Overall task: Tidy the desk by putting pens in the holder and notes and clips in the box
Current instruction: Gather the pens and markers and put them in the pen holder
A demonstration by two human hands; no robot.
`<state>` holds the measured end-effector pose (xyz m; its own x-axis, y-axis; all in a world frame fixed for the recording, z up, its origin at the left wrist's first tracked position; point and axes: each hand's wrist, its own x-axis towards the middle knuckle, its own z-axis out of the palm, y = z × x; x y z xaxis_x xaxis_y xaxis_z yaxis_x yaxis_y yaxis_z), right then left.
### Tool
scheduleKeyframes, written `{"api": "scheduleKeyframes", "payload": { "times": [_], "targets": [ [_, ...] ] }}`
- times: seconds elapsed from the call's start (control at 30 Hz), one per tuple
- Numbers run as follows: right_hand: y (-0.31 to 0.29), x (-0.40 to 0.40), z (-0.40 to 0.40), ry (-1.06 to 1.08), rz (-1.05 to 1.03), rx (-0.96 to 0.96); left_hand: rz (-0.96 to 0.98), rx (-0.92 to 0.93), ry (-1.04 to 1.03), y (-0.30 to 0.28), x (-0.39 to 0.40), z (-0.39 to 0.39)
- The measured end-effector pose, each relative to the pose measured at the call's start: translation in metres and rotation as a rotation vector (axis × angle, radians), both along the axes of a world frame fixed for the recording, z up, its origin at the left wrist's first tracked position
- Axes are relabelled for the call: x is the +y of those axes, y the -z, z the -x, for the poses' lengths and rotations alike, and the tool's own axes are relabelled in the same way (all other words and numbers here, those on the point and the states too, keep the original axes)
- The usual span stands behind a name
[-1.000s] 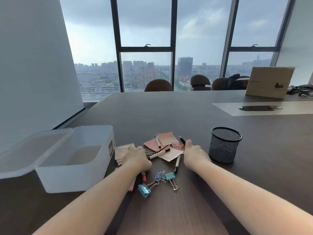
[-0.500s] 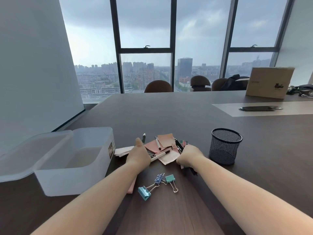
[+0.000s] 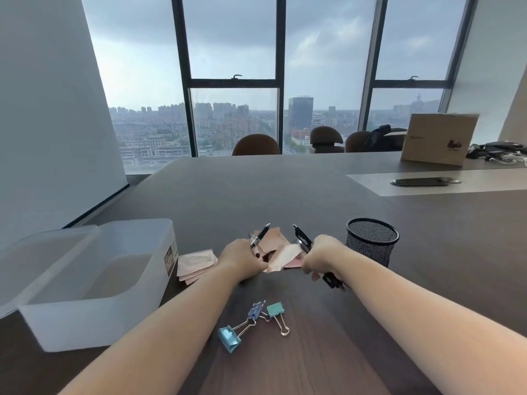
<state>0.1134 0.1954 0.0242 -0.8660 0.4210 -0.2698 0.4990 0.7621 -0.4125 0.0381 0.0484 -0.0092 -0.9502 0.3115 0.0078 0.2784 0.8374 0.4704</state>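
Note:
My left hand [image 3: 241,260] grips pens [image 3: 261,236] whose tips stick up past the knuckles. My right hand [image 3: 320,256] is closed on black pens [image 3: 302,239], their ends jutting out above and below the fist. Between the hands lie pink and cream sticky notes [image 3: 281,256]. More notes [image 3: 195,263] sit beside the open translucent plastic box [image 3: 94,283] at the left. A black mesh pen holder [image 3: 372,240] stands just right of my right hand. Three binder clips [image 3: 252,323], blue and teal, lie on the desk nearer to me.
The dark wooden desk [image 3: 313,201] stretches far ahead. A cardboard box [image 3: 439,139] and cables sit at the far right, with a dark flat tray [image 3: 422,181] on a pale strip. Chairs stand beyond the desk at the windows.
Both hands have closed on pens and lifted them off the note pile. The left hand's pens now point up and away; the right hand has drawn its pens toward the holder side.

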Motion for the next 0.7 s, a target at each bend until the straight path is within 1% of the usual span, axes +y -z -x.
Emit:
{"api": "scheduleKeyframes", "payload": {
  "times": [0.1, 0.17, 0.23, 0.3, 0.4, 0.6, 0.7],
  "targets": [
    [-0.009, -0.001, -0.007, -0.087, -0.064, -0.102, 0.092, -0.002, 0.009, 0.004, 0.002, 0.003],
    [-0.013, 0.0, -0.008, -0.086, -0.072, -0.092, 0.115, -0.015, 0.01, 0.005, 0.003, 0.007],
    [-0.02, 0.001, -0.006, -0.076, -0.129, -0.051, 0.101, -0.016, -0.005, 0.005, 0.003, 0.009],
    [-0.029, 0.0, -0.002, -0.09, -0.207, -0.039, 0.032, -0.013, -0.056, 0.003, 0.001, 0.009],
    [-0.04, -0.001, 0.007, -0.142, -0.299, -0.107, -0.075, 0.005, -0.109, -0.002, -0.007, 0.012],
    [-0.044, -0.006, 0.015, -0.179, -0.511, -0.236, -0.252, 0.042, -0.18, -0.004, -0.022, 0.023],
    [-0.046, -0.014, 0.01, -0.189, -0.61, -0.241, -0.37, 0.019, -0.228, -0.006, -0.027, 0.025]
  ]
}}
